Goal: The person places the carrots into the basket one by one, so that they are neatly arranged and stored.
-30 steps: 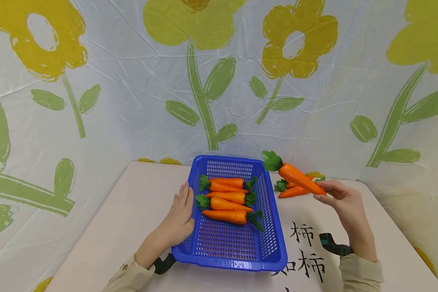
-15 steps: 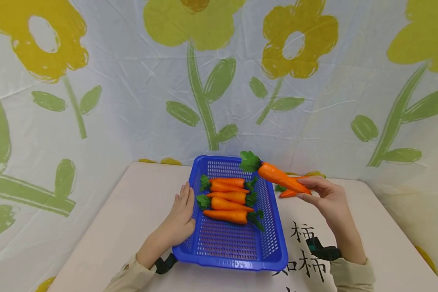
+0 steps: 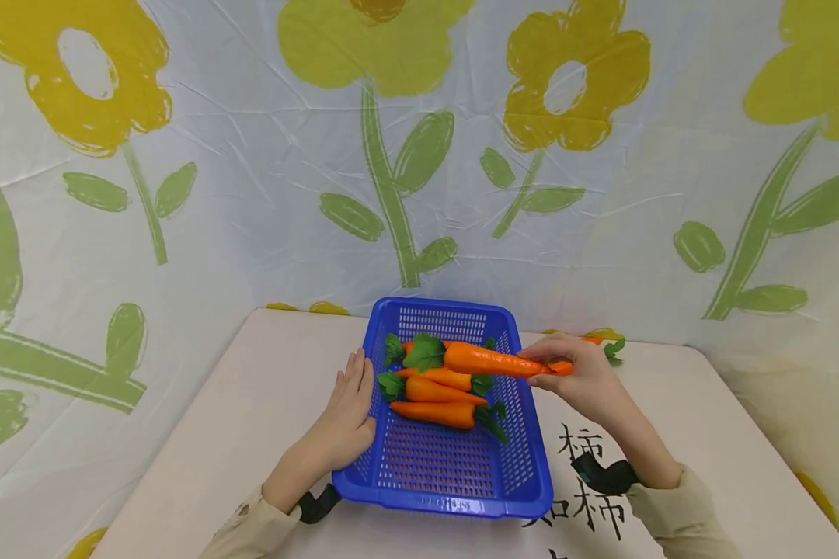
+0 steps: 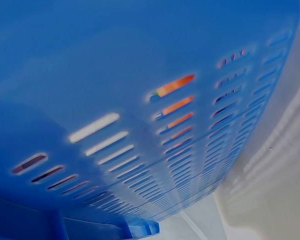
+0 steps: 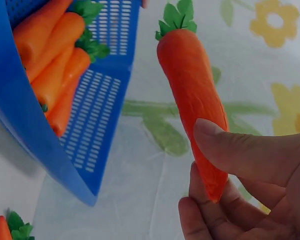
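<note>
Carrots (image 3: 433,414) lie in 1 blue basket (image 3: 440,503), 5 of them going by the leaf tufts seen from the head: 2 tufts on the left, 3 on the right. 3 bodies there show plainly; the upper 2 are mostly covered by 1 more carrot, the held carrot (image 3: 485,359), raised over the basket with its leaves to the left.

2 hands are at work. The right hand (image 3: 583,376) pinches the held carrot near its narrow end, thumb against fingers. The left hand (image 3: 349,415) grips nothing; its fingers are straight and lie along the basket's left side.

On the table (image 3: 273,373), beyond the right hand, the head view gives 1 leaf tuft (image 3: 614,349) and a sliver of orange; how many carrots the hand hides, I cannot tell.

The right wrist view adds the held carrot's tapered tip below the thumb, and part of 1 table carrot (image 5: 2,230) at the lower left. The left wrist view is mostly slotted basket wall (image 4: 90,65), with orange glimpsed through several slots. 4 large yellow blooms on the backdrop (image 3: 252,194) show from the head.
</note>
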The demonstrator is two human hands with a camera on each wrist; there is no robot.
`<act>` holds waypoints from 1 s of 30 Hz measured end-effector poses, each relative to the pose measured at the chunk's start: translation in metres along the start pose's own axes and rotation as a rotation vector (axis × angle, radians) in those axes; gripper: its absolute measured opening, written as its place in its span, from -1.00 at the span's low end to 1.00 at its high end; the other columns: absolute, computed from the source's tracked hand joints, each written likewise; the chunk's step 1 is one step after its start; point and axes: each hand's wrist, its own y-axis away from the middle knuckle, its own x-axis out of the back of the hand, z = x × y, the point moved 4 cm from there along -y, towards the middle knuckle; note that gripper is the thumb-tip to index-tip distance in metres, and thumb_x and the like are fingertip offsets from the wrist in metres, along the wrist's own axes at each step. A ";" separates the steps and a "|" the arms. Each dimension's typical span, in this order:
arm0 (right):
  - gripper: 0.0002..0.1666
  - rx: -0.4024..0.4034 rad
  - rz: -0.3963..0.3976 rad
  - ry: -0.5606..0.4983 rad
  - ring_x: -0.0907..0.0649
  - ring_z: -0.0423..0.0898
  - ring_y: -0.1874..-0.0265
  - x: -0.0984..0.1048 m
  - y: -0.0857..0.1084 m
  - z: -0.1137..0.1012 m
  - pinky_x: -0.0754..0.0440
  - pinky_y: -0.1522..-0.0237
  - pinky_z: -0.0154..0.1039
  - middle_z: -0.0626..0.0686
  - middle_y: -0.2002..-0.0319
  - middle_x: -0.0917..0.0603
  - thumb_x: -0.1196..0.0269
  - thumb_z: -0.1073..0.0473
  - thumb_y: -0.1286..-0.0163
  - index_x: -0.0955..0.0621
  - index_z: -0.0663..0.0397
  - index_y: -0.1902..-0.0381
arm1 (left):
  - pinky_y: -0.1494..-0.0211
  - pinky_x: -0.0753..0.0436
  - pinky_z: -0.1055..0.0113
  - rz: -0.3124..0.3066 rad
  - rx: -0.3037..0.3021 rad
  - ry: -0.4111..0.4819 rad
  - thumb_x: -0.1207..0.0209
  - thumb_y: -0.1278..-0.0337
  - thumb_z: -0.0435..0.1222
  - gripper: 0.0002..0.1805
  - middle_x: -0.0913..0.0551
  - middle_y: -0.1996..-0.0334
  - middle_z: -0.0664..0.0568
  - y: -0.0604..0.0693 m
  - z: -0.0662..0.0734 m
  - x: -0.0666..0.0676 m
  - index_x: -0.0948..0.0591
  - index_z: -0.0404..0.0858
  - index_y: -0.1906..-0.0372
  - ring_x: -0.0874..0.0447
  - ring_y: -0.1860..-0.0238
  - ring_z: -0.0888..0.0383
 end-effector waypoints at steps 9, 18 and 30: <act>-0.65 0.064 -0.136 0.060 -0.63 -0.09 0.25 -0.026 -0.010 -0.020 -0.65 0.14 -0.03 -0.07 0.27 -0.68 -0.40 0.51 -0.06 -0.78 0.07 0.21 | -0.50 0.24 -0.19 0.020 -0.017 0.015 0.06 -0.15 -0.46 -0.12 0.43 -0.55 -0.28 0.001 0.002 0.003 0.20 -0.53 -0.52 0.54 -0.54 -0.12; -0.70 0.136 -0.259 0.070 -0.57 -0.11 0.35 -0.058 -0.016 -0.038 -0.64 0.28 -0.24 -0.01 0.33 -0.66 -0.42 0.55 -0.02 -0.75 0.22 0.26 | -0.50 0.25 -0.18 0.002 -0.005 -0.005 0.08 -0.16 -0.44 -0.13 0.42 -0.55 -0.30 0.001 0.002 0.003 0.21 -0.53 -0.51 0.52 -0.54 -0.15; -0.72 0.184 -0.359 0.090 -0.54 -0.12 0.46 -0.086 -0.021 -0.040 -0.55 0.39 -0.34 0.04 0.41 -0.69 -0.41 0.56 0.09 -0.74 0.28 0.35 | -0.50 0.25 -0.17 0.003 -0.005 0.008 0.07 -0.15 -0.45 -0.12 0.41 -0.55 -0.30 0.001 0.003 0.003 0.19 -0.53 -0.52 0.52 -0.55 -0.14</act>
